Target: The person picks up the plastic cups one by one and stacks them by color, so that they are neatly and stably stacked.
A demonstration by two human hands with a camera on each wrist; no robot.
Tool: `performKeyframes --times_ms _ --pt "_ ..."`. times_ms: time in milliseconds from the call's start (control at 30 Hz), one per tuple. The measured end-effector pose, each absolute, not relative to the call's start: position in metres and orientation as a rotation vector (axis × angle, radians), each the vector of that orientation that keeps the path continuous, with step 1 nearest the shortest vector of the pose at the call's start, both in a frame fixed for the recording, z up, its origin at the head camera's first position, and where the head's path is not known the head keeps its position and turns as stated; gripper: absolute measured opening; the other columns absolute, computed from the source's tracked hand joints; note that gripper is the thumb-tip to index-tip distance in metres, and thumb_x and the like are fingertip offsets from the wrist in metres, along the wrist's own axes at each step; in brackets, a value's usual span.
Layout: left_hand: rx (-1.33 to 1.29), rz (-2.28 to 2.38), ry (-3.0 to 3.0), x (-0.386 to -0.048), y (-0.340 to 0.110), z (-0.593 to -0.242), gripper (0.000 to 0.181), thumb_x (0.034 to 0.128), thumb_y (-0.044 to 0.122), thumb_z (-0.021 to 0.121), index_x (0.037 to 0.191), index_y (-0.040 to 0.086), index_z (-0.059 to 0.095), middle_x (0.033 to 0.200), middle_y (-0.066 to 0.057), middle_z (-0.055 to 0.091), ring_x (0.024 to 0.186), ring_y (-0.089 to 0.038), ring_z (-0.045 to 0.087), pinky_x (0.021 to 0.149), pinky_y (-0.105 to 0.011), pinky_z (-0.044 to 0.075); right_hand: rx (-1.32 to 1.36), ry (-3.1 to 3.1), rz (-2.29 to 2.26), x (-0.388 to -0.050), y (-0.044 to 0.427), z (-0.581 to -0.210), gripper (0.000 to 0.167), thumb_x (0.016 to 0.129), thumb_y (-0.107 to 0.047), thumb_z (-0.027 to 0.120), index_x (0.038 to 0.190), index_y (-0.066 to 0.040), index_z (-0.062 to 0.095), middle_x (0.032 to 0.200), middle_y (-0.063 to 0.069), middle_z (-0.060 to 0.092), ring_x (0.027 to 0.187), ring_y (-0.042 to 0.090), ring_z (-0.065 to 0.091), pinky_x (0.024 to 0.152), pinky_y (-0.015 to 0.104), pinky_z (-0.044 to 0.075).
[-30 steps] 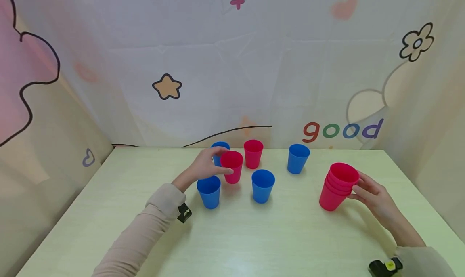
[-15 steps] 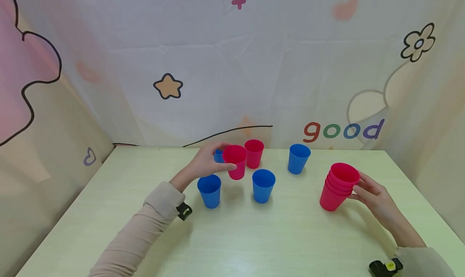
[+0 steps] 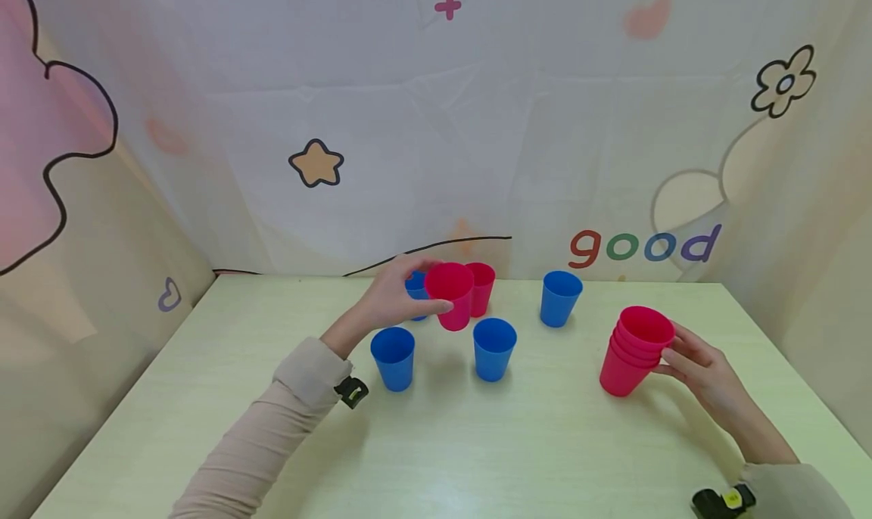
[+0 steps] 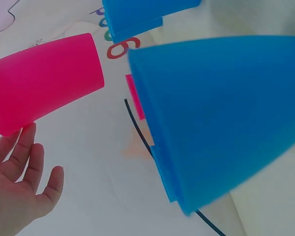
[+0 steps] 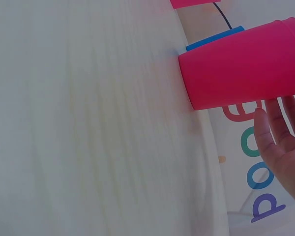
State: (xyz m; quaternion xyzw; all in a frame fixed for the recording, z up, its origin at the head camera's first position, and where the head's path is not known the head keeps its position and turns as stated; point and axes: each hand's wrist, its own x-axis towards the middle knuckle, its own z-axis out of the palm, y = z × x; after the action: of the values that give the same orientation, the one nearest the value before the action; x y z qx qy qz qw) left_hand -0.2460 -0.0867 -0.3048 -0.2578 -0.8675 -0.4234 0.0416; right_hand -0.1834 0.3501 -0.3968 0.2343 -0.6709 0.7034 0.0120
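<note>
My left hand (image 3: 393, 296) grips a red cup (image 3: 451, 296) between thumb and fingers, holding it upright above the table. In the left wrist view the same cup (image 4: 49, 81) juts sideways past my fingertips. Over on the right, my right hand (image 3: 705, 379) pinches the upper rims of a stack of nested red cups (image 3: 633, 352), which leans a little. The stack (image 5: 241, 66) also shows in the right wrist view. Behind the held cup stands another red cup (image 3: 484, 288), partly covered. A blue cup (image 3: 417, 286) is half hidden by my left hand.
Blue cups stand apart on the pale table (image 3: 450, 451): a front left one (image 3: 393, 358), a middle one (image 3: 493, 349) and one at the back right (image 3: 561, 298). A printed cloth (image 3: 381, 125) hangs behind the table's back edge.
My left hand has lifted the red cup off the table and moved it up and to the right, in front of the rear red cup. The right hand and its stack have stayed put.
</note>
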Motion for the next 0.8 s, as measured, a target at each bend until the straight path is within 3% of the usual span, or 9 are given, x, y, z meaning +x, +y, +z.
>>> performKeyframes --times_ms 800 --pt "-0.854 -1.395 -2.550 -0.239 -0.049 -0.273 0.064 0.0719 0.028 0.076 0.128 0.013 0.049 0.125 -0.001 0.050 0.114 -0.017 0.043 0.086 -0.037 0.043 0.723 -2.099 2.181 -0.183 0.350 -0.398 0.048 0.095 0.004 0.036 0.132 -0.024 0.045 0.119 -0.011 0.055 0.100 0.004 0.056 0.078 0.020 0.048"
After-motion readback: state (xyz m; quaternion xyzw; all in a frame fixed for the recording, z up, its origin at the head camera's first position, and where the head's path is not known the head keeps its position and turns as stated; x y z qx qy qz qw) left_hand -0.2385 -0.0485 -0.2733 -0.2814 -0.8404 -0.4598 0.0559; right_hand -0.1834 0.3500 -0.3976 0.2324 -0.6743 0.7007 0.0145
